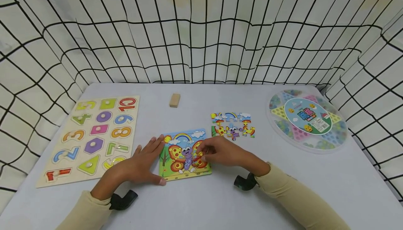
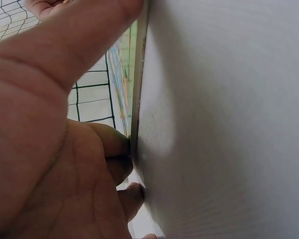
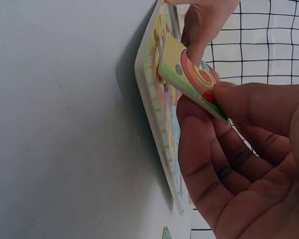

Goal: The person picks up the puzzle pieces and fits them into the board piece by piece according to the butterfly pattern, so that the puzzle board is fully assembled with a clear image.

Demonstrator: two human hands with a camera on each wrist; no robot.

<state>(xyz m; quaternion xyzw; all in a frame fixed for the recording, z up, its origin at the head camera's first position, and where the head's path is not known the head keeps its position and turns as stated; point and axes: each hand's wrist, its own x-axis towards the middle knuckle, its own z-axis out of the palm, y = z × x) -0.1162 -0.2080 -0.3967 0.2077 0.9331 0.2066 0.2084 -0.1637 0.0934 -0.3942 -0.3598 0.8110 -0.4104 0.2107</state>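
Observation:
A butterfly jigsaw board [image 1: 187, 178] lies on the table in the head view, its picture showing a sun, a rainbow and a purple butterfly. My left hand [image 1: 143, 165] rests at its left side with fingers spread, fingertips at the upper left edge and thumb at the lower left. Over the board's right part is my right hand [image 1: 225, 151], pinching a jigsaw piece [image 3: 189, 74] between thumb and index finger. That piece, green-edged with a red and yellow swirl, is tilted at the board's surface in the right wrist view. Fingers partly hide it in the head view.
Several more jigsaw pieces [image 1: 232, 117] lie grouped right of the board. A wooden number-and-shape board [image 1: 136, 132] is at the left, a small wooden block [image 1: 174, 100] behind. A round clear game case [image 1: 341, 142] lies at the right. Black netting [image 1: 206, 30] surrounds the table.

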